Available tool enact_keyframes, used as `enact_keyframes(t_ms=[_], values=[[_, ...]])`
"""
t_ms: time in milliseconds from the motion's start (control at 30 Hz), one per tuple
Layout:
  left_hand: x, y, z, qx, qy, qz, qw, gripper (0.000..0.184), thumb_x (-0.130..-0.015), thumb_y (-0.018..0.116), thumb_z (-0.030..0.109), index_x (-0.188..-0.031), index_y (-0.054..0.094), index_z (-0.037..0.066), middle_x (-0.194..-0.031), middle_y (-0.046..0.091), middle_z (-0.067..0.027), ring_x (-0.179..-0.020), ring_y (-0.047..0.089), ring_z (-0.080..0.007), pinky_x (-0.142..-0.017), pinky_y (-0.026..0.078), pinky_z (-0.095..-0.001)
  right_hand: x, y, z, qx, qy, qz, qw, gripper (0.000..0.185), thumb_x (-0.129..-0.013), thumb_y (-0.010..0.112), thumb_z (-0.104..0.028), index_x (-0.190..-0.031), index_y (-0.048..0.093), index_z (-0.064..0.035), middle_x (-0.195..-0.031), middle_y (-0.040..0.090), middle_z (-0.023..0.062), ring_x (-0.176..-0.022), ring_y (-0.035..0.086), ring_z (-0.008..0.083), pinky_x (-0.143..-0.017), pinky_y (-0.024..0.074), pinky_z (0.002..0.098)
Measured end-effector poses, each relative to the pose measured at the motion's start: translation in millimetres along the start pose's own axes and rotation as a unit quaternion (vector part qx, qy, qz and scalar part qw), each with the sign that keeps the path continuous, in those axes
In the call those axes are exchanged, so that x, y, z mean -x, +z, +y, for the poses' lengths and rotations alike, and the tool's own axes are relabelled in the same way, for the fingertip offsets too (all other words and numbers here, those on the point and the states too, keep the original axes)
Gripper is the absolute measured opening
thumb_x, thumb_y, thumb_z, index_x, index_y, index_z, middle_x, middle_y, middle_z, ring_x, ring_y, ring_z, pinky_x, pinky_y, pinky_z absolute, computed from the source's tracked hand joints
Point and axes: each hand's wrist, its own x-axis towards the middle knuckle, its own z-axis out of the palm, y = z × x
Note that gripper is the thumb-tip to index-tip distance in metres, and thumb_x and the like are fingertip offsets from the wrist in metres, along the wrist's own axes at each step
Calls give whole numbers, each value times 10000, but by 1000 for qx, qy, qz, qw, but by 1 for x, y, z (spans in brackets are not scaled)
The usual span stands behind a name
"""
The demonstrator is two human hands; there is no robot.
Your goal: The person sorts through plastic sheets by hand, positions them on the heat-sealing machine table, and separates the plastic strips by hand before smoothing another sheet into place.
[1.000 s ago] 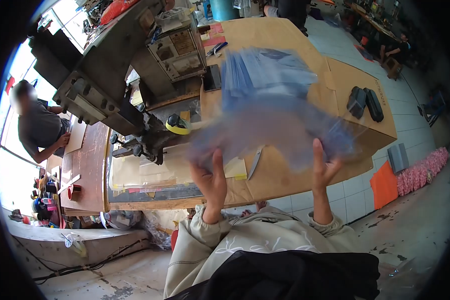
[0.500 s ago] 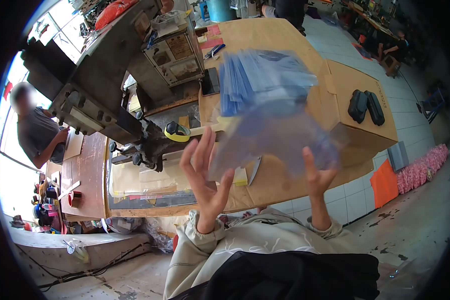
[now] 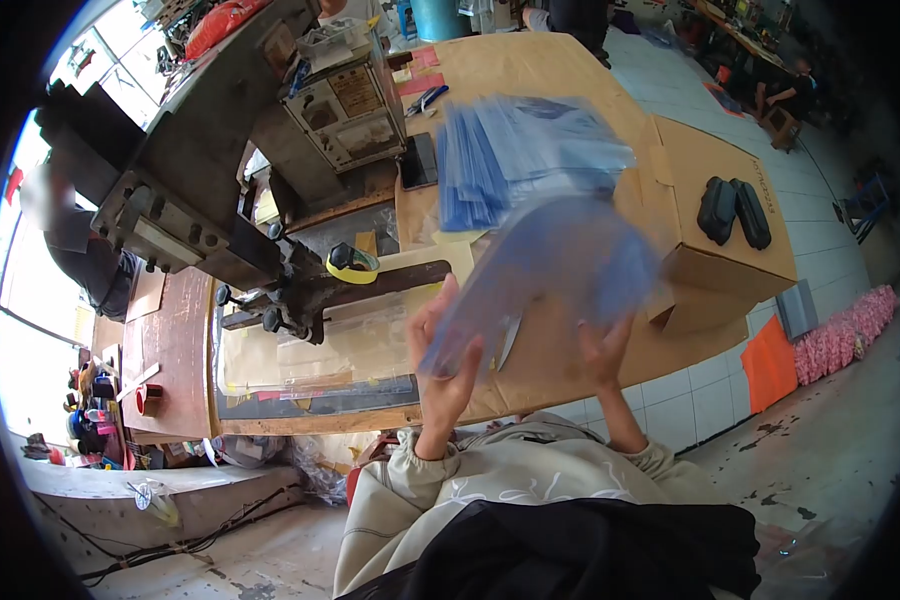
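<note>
Bluish clear plastic sheets (image 3: 550, 265), bent in an arch and blurred by motion, hang over the near part of the table. My left hand (image 3: 446, 370) grips their lower left end between thumb and fingers. At their lower right edge is my right hand (image 3: 608, 355), its fingers closed around the plastic, partly smeared. Just behind the held sheets lies a fanned stack of blue plastic sheets (image 3: 520, 150) on the brown-covered table (image 3: 560, 370). A blade-like metal tool (image 3: 509, 340) is partly hidden beneath the held sheets.
A large metal machine (image 3: 195, 190) stands at left, with a yellow tape roll (image 3: 353, 262) beside it. A phone (image 3: 419, 162) lies left of the stack. Two black cases (image 3: 733, 212) rest on a cardboard box (image 3: 720, 150). Another person (image 3: 85, 250) stands far left.
My left hand, spread half a second ago, has moved right and closed on the sheets. My right hand has shifted slightly left. The held sheets have tilted; the person at left has turned.
</note>
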Motion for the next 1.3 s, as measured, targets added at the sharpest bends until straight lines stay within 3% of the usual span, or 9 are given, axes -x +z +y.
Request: enact_keyframes(t_ms=[167,267,333,633,900,1000,1100,1200,1300], values=[[21,-9,-48,19,-33,-75,996,224,-804,654,48,-994,600,-59,-966,632,-180,-895,611,-265,-775,464,-343,-20,23,-17,4,36,31,999,389,-840,665,-154,-1142,523,47,-1067,593,135,-989,563,187,-859,424,307],[41,-1,-73,-60,40,6,997,190,-826,630,35,-992,606,-54,-950,641,-164,-861,612,-249,-758,464,-326,-35,25,2,5,79,22,997,245,-884,609,-142,-1045,601,43,-935,649,101,-886,600,175,-811,447,291],[46,-1,-99,1,-36,31,999,158,-838,611,14,-981,610,-52,-929,643,-147,-838,607,-233,-746,462,-316,-37,27,3,35,46,22,998,200,-910,569,-129,-986,632,45,-867,669,79,-831,613,166,-786,457,282],[60,-13,-72,39,-80,129,988,172,-827,658,90,-932,623,-42,-906,634,-118,-865,585,-207,-818,434,-321,7,13,9,11,34,48,998,250,-907,567,-127,-1093,560,40,-958,638,132,-882,561,152,-785,436,288],[31,-11,-75,11,-79,73,994,122,-875,572,20,-968,633,-29,-907,657,-172,-749,617,-230,-695,470,-328,-24,18,-19,-6,48,-29,998,249,-883,612,-130,-1050,527,34,-877,626,92,-813,584,149,-767,455,280],[23,-4,-23,157,-120,97,975,109,-867,590,42,-940,641,-20,-904,660,-155,-780,624,-237,-714,467,-331,-19,8,-24,-31,36,-5,999,285,-873,620,-120,-1091,528,40,-882,628,102,-805,592,175,-763,458,288],[56,-25,-59,-74,0,67,995,151,-861,609,71,-971,629,-30,-895,657,-160,-812,626,-259,-742,467,-337,1,-7,-12,39,-16,18,999,312,-869,615,-110,-1123,525,45,-897,631,114,-810,601,214,-774,461,311],[79,-40,-89,-125,-27,-23,992,219,-853,633,98,-1013,604,-49,-889,653,-173,-826,622,-278,-767,466,-347,19,-7,21,89,-11,-18,996,322,-870,605,-113,-1136,518,45,-898,630,140,-813,607,239,-770,463,335],[60,-23,-71,65,-189,3,980,227,-883,604,113,-1024,594,-64,-892,659,-126,-825,617,-198,-757,470,-315,25,-5,32,91,18,-65,994,337,-880,600,-137,-1142,503,51,-895,626,176,-812,611,249,-750,462,344]])
